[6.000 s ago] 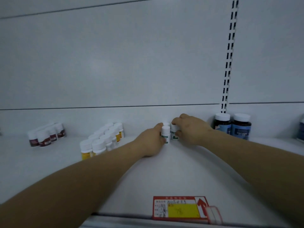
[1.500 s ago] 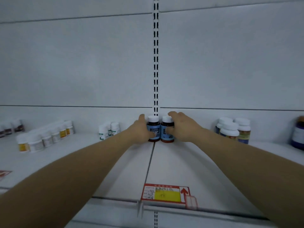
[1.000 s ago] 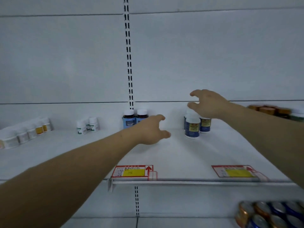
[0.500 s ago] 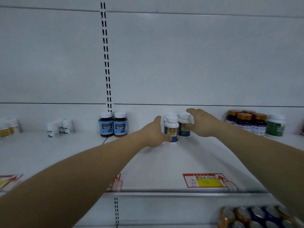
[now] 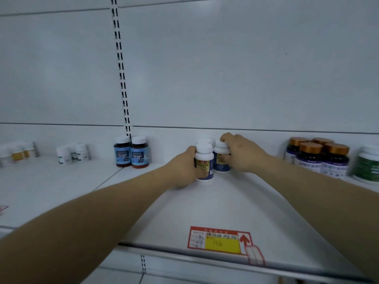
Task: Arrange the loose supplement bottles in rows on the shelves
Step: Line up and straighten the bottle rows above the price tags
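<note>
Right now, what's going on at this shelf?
A person is tidying supplements at the back of the shelf. The left hand grips the front bottle, the right hand grips the neighbouring bottle, and a third cap shows behind. Blue-labelled bottles and gold-capped bottles stand apart on either side.

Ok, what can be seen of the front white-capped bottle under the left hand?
The front bottle looks plastic: white cap, white shoulder, dark blue body with a yellow-and-red label, text blurred. It stands upright on the white shelf, near the back. The left hand grips its left side; a matching bottle, held by the right hand, stands close at its right.
</note>
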The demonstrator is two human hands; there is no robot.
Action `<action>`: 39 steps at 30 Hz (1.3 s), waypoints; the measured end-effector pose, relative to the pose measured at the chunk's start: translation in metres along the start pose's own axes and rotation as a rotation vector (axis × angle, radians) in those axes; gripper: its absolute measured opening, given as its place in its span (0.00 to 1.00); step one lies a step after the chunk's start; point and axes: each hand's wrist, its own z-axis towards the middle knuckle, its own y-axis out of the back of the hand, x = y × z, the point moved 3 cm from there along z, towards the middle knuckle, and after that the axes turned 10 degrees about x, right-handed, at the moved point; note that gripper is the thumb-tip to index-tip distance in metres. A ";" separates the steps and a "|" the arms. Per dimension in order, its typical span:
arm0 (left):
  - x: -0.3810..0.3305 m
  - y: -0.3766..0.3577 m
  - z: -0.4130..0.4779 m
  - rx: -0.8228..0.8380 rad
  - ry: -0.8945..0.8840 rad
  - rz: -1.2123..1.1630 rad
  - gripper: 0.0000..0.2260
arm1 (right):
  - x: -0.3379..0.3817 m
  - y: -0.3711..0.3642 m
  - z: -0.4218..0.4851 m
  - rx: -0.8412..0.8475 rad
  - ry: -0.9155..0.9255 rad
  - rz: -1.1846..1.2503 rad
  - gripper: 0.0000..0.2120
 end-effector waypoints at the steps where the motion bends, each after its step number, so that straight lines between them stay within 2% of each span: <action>1: -0.001 0.002 -0.001 0.005 0.009 0.006 0.28 | 0.000 0.001 -0.002 0.007 -0.005 0.003 0.23; 3: -0.006 0.010 -0.006 0.000 0.020 0.042 0.36 | 0.000 0.008 -0.008 -0.002 -0.020 0.008 0.27; 5: -0.016 0.022 -0.013 -0.044 -0.001 0.116 0.39 | -0.002 0.023 -0.017 -0.041 -0.039 -0.010 0.30; 10: -0.062 0.034 -0.034 -0.112 -0.203 0.189 0.34 | -0.017 0.069 -0.055 -0.087 -0.139 -0.057 0.29; 16: -0.110 -0.010 -0.043 0.040 -0.322 0.221 0.32 | -0.061 0.102 -0.112 -0.134 -0.305 -0.085 0.28; 22: -0.134 -0.066 -0.035 0.191 -0.269 0.192 0.35 | -0.115 0.094 -0.153 -0.096 -0.386 0.009 0.27; 28: -0.167 -0.101 0.002 0.167 -0.142 0.048 0.41 | -0.158 0.084 -0.151 0.056 -0.290 0.101 0.41; 31: -0.182 -0.116 0.020 0.148 -0.074 -0.094 0.45 | -0.174 0.080 -0.141 0.092 -0.195 0.134 0.42; 33: -0.187 -0.126 0.029 0.139 -0.048 -0.163 0.47 | -0.181 0.076 -0.134 0.116 -0.129 0.155 0.38; 36: -0.188 -0.139 0.039 0.067 -0.041 -0.178 0.40 | -0.188 0.072 -0.124 0.107 -0.050 0.189 0.34; 39: -0.190 -0.143 0.041 0.002 -0.034 -0.142 0.34 | -0.194 0.069 -0.119 0.102 -0.016 0.188 0.36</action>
